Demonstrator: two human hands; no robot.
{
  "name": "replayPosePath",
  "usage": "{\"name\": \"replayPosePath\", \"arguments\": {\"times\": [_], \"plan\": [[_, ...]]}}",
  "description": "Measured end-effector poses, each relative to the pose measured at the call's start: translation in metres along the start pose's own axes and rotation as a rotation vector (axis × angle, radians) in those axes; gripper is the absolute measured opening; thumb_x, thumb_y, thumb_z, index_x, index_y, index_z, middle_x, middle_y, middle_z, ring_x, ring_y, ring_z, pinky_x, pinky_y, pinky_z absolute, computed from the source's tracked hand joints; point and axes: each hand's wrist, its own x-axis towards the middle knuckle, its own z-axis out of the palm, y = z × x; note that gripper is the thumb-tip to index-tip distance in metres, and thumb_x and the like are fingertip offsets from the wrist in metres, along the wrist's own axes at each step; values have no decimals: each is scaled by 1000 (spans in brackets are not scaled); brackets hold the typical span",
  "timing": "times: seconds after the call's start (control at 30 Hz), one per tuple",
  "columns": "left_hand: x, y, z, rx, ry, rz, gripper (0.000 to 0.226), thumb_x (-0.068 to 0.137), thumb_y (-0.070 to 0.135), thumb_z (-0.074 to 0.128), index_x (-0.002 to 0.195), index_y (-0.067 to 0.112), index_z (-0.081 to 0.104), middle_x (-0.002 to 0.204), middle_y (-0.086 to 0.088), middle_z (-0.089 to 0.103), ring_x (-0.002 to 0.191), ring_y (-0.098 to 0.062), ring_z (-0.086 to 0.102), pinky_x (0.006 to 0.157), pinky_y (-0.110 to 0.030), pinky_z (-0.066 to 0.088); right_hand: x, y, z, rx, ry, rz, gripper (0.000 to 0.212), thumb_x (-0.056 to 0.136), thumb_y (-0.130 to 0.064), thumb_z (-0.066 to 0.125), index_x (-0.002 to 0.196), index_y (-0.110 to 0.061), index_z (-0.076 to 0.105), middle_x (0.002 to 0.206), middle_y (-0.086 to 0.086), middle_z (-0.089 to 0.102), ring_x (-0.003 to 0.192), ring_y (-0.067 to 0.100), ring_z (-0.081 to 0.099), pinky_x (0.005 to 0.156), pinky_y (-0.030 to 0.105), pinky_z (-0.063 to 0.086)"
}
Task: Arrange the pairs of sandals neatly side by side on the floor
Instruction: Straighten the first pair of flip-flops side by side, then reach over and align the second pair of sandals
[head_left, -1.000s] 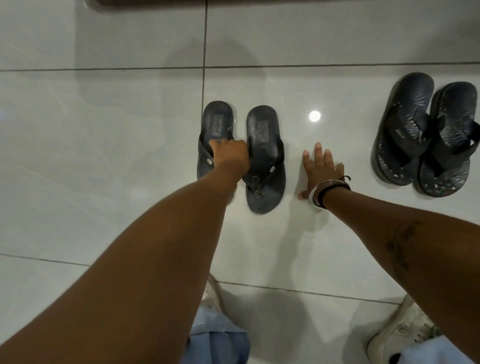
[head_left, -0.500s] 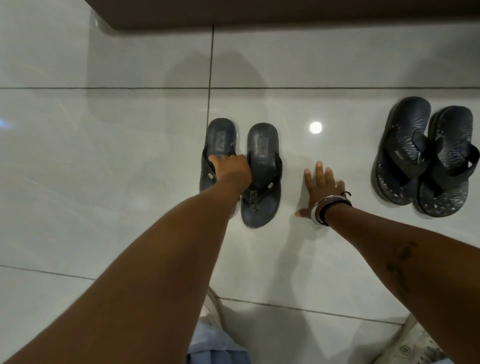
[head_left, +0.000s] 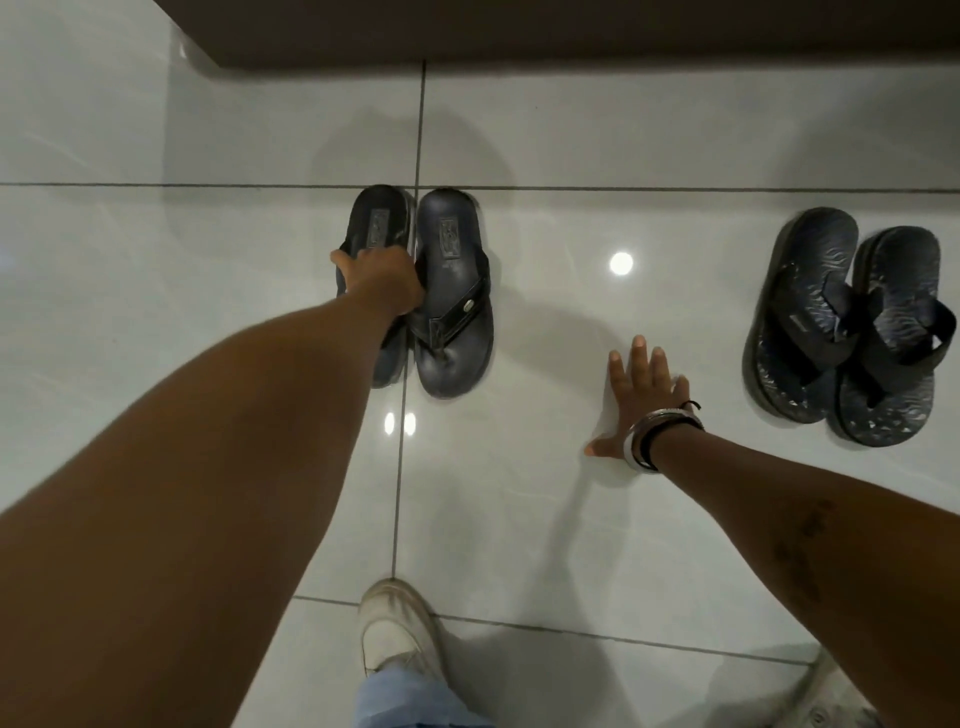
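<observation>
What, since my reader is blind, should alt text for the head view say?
A person's left hand grips the strap of one smooth black flip-flop sandal, beside its mate, on glossy white floor tiles. The right hand rests flat on the tiles; a patterned dark sandal pair sits further right.
</observation>
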Motion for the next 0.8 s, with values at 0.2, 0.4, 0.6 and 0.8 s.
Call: {"name": "replayPosePath", "arguments": {"times": [0.2, 0.4, 0.6, 0.8], "plan": [[4, -9, 17, -33, 39, -35, 33, 92, 38, 55, 112, 12, 61, 106, -14, 64, 116, -36, 54, 115, -59, 9, 1, -3, 2, -5, 14, 3, 140, 57, -83, 61, 150, -19, -22, 155, 14, -33, 145, 37, -20, 118, 57, 3], [-29, 14, 30, 136, 219, -82, 32, 94, 35, 50, 107, 12, 67, 122, -22, 61, 126, -41, 45, 114, -68, 11, -8, 15, -14, 182, 208, -61, 95, 78, -75, 44, 150, -17, 22, 162, 11, 3, 146, 30, 16, 116, 59, 4], [-52, 99, 39, 100, 291, 331, 50, 100, 42, 34, 137, 11, 47, 144, -20, 44, 135, -35, 39, 114, -57, 23, -3, 106, -44, 268, 756, 232, 42, 89, -40, 47, 116, -12, 61, 132, 14, 53, 115, 31, 53, 105, 52, 29], [-70, 212, 66, -47, -20, 421, 63, 101, 49, 32, 155, 18, 20, 163, -17, 9, 149, -33, 14, 119, -54, 10, 12, 194, -63, 429, 394, 648, 55, 88, -50, 44, 135, -23, 49, 124, 14, 59, 123, 34, 49, 105, 48, 34]]}}
